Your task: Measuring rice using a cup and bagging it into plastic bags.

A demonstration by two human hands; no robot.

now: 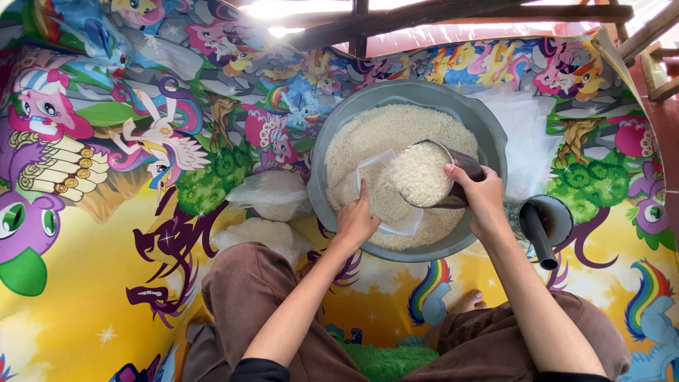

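A grey round basin [488,120] full of white rice [396,131] sits on a colourful cartoon-print mat [85,269]. My right hand [477,198] grips a metal cup [431,173] heaped with rice, tilted toward a clear plastic bag [375,177]. That bag is held open over the rice by my left hand [356,221].
Two filled clear bags of rice [272,198] [262,237] lie left of the basin. A grey funnel [544,226] lies to the right, beside a stack of clear bags [527,141]. My knees in brown trousers [247,290] are at the bottom. Wooden beams cross the top.
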